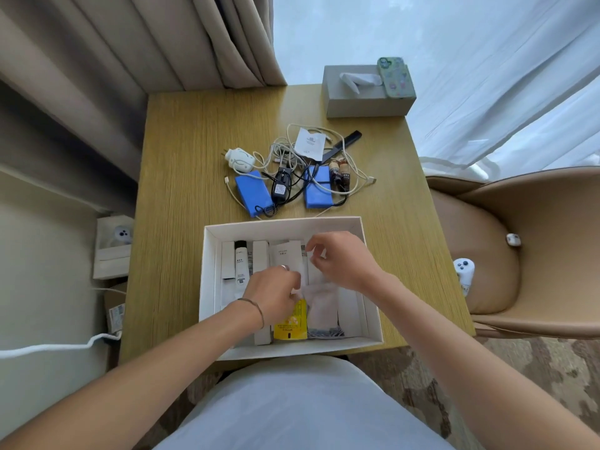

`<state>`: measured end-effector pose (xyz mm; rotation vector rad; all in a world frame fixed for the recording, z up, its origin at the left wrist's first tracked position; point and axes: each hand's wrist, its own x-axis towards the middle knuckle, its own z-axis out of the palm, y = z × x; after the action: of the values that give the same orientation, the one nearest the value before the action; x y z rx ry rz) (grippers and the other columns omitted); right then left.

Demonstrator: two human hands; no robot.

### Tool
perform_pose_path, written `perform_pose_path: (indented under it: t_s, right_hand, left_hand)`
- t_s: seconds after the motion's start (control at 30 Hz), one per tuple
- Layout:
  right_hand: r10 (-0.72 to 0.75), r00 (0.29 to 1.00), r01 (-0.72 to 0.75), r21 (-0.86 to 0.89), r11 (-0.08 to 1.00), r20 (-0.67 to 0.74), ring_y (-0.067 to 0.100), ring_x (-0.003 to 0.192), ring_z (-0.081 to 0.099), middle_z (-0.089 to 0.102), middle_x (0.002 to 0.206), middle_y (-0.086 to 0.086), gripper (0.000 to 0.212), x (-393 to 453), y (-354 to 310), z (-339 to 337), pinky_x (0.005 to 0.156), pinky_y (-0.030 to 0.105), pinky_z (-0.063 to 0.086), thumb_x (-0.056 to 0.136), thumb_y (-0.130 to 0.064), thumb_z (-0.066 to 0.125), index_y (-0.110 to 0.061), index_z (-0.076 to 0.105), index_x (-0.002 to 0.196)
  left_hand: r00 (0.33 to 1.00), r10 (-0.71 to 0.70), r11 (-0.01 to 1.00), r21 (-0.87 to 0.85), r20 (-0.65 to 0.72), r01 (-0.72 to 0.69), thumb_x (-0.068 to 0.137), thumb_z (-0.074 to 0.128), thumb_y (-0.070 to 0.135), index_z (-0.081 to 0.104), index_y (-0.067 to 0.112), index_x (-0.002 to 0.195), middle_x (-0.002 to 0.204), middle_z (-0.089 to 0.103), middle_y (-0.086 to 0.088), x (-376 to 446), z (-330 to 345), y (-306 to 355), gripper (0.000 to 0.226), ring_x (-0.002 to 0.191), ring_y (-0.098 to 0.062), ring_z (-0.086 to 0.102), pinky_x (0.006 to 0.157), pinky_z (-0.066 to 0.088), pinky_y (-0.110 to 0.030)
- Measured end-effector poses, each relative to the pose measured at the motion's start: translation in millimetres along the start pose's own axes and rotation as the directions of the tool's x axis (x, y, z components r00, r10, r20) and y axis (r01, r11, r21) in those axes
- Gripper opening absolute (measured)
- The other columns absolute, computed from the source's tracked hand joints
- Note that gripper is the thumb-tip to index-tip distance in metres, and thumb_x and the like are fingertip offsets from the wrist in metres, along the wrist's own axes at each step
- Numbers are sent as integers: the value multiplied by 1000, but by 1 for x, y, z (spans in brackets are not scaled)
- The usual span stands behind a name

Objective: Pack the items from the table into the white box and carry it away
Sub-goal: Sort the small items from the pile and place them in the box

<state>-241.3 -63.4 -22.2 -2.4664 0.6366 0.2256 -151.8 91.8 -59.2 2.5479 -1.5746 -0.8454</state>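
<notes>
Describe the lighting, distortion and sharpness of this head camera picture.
Head view: soft daylight through the sheer curtain, washed out there; only faint shadows on the table. Wide-angle bending bows the table edges and stretches the forearms. Centre is fairly sharp, but labels inside the white box stay unreadable.

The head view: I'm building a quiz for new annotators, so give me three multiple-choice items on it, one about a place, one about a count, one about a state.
1. Where does the phone lie?
A. in the white box
B. on the tissue box
C. on the chair

2. How many blue packs lie among the cables?
A. one
B. two
C. four

3. What state is the white box in?
A. open, partly filled
B. closed with a lid
C. open and empty

Answers:
1 B, it rests on the grey tissue box at the table's far corner.
2 B, one blue pack left, another right.
3 A, no lid is on, and cartons and a yellow pouch sit inside under both hands.
</notes>
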Motion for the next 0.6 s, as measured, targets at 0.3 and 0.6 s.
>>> perform_pose_path:
  t_s: [0.3,0.6]
  right_hand:
    - [140,953,-60,284,957,-270,8,75,66,74,88,-12,17,30,11,-66,73,35,58,93,-18,62,-21,77,101]
    - [224,939,-139,306,942,-262,13,78,70,77,98,-3,21,134,46,-98,67,32,58,92,-12,58,-16,77,101]
  left_hand:
    - [937,-13,946,-307,-350,-102,94,55,25,68,29,106,95,67,12,24,-89,0,18,88,-8,63,75,55,-33]
    - [940,-64,934,-351,-334,-61,92,53,15,69,22,111,103,70,3,104,-127,-4,25,97,-16,63,83,54,-39]
